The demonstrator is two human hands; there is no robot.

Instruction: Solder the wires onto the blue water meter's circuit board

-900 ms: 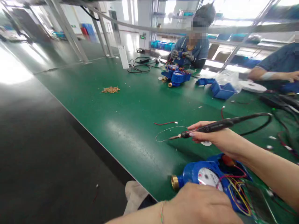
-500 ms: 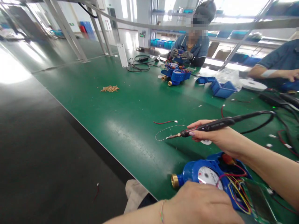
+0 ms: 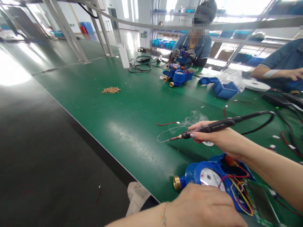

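My right hand [image 3: 213, 137] is closed round a black soldering iron [image 3: 213, 127], whose tip touches a thin loop of solder wire [image 3: 163, 136] on the green table; a wisp of smoke [image 3: 194, 117] rises there. My left hand [image 3: 203, 206] rests near the table's front edge against a blue water meter [image 3: 201, 175] with a white dial, a brass end and coloured wires; its fingers are hidden. A green circuit board [image 3: 262, 198] lies to the meter's right.
A loose red wire [image 3: 167, 123] lies by the solder. Farther off are a pile of small brass parts [image 3: 110, 90], more blue meters [image 3: 178, 75], a blue bin [image 3: 224, 90], black cables [image 3: 139, 66], and two other workers [image 3: 194, 44] across the table.
Smoke has appeared above the iron's tip. Both my hands stay almost where they were.
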